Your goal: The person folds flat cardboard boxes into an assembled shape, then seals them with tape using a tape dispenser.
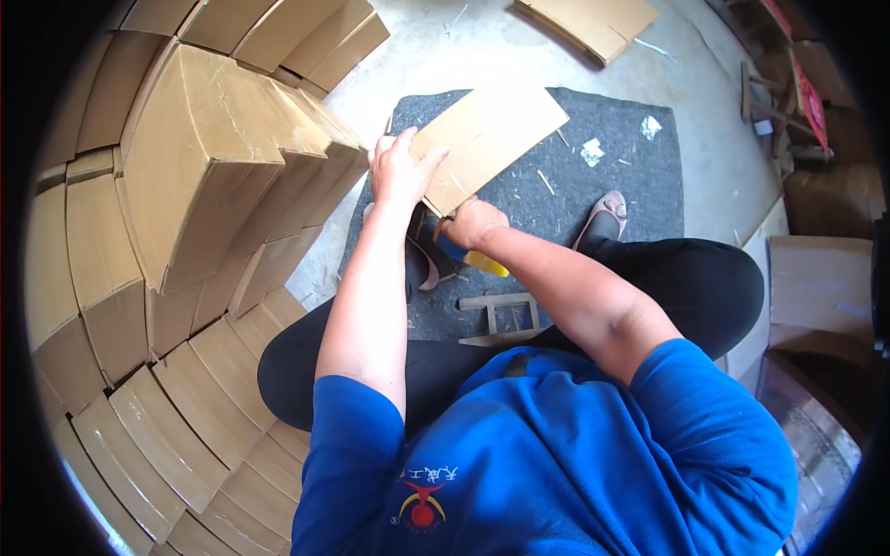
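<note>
A flat brown cardboard box [496,139] is held tilted in front of me, its far end washed out by bright light. My left hand [401,169] grips its left edge, thumb lying across the upper face. At the near corner, my right hand [476,223] is closed round a blue-and-yellow tool [486,263], mostly hidden under the hand and wrist. That tool's exact kind cannot be made out. The right fingertips are close against the box's lower corner.
Stacked cardboard boxes [222,139] rise on my left. A dark mat [612,120] with scraps lies below, and a small wooden frame [505,313] sits between my legs. Another flat cardboard piece [593,23] lies on the floor ahead. More cardboard [820,278] is at the right.
</note>
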A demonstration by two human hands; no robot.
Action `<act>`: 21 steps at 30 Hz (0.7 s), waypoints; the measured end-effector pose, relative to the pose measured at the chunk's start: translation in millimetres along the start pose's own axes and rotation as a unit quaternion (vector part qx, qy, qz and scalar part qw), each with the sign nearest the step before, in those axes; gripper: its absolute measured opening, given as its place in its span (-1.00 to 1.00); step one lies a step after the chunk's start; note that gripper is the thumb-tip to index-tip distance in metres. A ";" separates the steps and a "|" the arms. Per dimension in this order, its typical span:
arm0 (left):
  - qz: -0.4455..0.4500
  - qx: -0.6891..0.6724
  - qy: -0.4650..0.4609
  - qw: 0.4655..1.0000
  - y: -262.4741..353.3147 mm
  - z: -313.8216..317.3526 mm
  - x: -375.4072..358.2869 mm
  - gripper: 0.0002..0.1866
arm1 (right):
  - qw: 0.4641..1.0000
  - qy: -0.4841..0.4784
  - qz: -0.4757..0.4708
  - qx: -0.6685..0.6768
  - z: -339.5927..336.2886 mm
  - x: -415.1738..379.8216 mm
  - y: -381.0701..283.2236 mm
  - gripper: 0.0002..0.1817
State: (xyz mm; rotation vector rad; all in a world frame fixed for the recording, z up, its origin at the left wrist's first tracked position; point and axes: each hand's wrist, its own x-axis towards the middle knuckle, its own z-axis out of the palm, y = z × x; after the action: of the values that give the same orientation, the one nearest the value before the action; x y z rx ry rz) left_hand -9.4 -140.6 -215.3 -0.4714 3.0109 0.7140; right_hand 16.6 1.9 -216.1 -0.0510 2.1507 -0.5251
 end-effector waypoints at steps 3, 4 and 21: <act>0.006 -0.006 0.002 1.000 1.1 4.6 -10.5 -0.30 | 0.999 -0.018 -0.033 0.012 13.7 6.1 12.1 -0.30; 0.008 -0.009 0.042 0.999 2.3 5.6 -15.6 -0.44 | 0.999 -0.028 -0.044 0.000 13.3 8.9 18.4 -0.31; 0.073 0.070 0.098 0.990 87.6 70.4 -94.8 -0.33 | 0.984 0.009 -0.007 -0.180 -99.1 -15.1 101.6 -0.48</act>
State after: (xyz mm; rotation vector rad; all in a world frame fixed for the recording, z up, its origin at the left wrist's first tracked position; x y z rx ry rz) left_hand 51.5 -7.8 -232.5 -0.3373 3.2785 0.4829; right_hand -36.6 132.4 -193.3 -0.2632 2.2409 -0.1385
